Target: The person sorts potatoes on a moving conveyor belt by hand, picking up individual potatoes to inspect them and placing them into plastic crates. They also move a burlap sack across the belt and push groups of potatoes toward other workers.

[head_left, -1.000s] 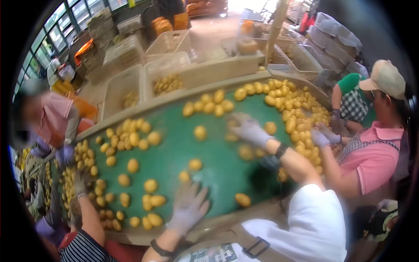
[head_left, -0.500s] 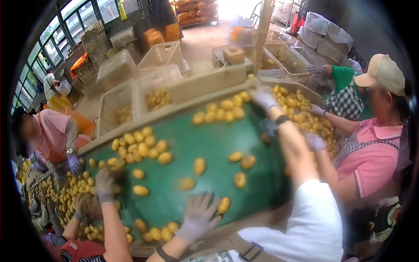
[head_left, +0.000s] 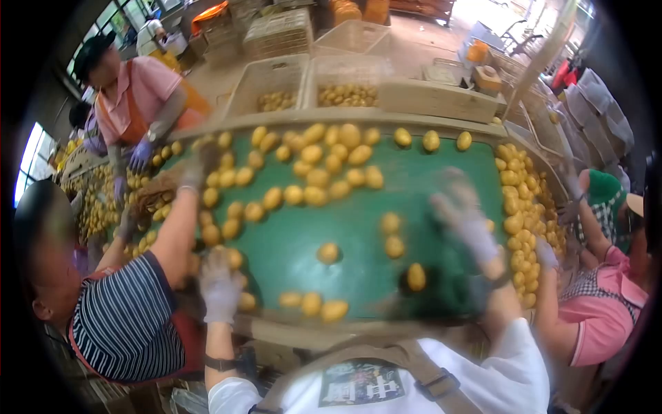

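Yellow potatoes [head_left: 317, 177] lie scattered over a green conveyor surface [head_left: 358, 238]. My left hand [head_left: 221, 290], in a pale glove, is at the near left of the belt, its fingers stretched forward beside a few potatoes [head_left: 247, 301]. My right hand [head_left: 465, 210], also gloved and blurred by motion, hovers over the right part of the belt with fingers apart and nothing visible in them. Left of it are two potatoes [head_left: 392, 234], and a single potato [head_left: 416, 277] lies nearer to me. A short row of potatoes [head_left: 312, 304] runs along the near edge.
A dense heap of potatoes [head_left: 520, 214] fills the right end. At left, a co-worker in a striped shirt [head_left: 127, 310] reaches across the belt; another in pink [head_left: 148, 90] stands beyond. Workers stand at right. Crates [head_left: 269, 79] line the far side beyond the wooden rim [head_left: 441, 96].
The view has turned left. My left hand has gone from a potato at the near edge to the left-hand potatoes. My right hand has come back from the far edge towards me.
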`<state>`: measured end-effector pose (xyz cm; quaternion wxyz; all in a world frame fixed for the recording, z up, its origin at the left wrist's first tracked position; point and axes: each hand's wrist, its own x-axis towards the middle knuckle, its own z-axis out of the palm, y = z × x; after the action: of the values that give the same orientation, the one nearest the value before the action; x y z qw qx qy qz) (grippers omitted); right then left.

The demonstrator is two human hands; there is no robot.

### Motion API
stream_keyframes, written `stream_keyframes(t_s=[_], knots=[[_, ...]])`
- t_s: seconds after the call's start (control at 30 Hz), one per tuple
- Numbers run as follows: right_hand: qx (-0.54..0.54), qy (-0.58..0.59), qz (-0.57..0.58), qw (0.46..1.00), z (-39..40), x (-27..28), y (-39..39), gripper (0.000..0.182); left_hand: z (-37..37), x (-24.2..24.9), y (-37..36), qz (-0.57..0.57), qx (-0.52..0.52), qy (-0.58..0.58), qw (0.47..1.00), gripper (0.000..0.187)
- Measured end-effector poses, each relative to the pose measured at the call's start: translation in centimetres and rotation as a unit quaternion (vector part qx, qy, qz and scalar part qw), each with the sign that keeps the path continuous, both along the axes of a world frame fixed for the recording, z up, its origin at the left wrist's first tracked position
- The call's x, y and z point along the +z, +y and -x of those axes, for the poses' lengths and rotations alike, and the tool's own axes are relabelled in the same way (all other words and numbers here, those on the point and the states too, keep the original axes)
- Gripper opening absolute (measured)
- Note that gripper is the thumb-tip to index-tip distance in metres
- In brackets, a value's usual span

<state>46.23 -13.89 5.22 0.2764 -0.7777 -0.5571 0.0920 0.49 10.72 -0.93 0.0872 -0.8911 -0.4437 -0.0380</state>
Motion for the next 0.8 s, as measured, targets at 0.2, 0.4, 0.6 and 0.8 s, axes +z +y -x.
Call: stream_keyframes(t_s=[0.2,0.4,0.6,0.8], knots=[[-0.075,-0.157,0.088,0.981,1.8,-7.3,-7.8,0.041,-6.9,6.2,-8.2,0.163,-0.260,-0.216,0.927,0.043],[0.275,-0.029,-0.099,0.956,13.4,-3.1,5.0,0.024,-9.1,0.6,-10.8,0.221,-0.410,-0.162,0.870,0.029],[0.020,-0.168,-0.077,0.983,3.2,-3.7,16.4,0.033,0.5,1.1,-0.6,0.002,-0.084,-0.085,0.993,0.022],[0.118,-0.187,0.068,0.973,-0.1,-1.2,23.7,0.039,-0.1,3.8,-2.0,0.012,0.006,-0.139,0.990,0.036]])
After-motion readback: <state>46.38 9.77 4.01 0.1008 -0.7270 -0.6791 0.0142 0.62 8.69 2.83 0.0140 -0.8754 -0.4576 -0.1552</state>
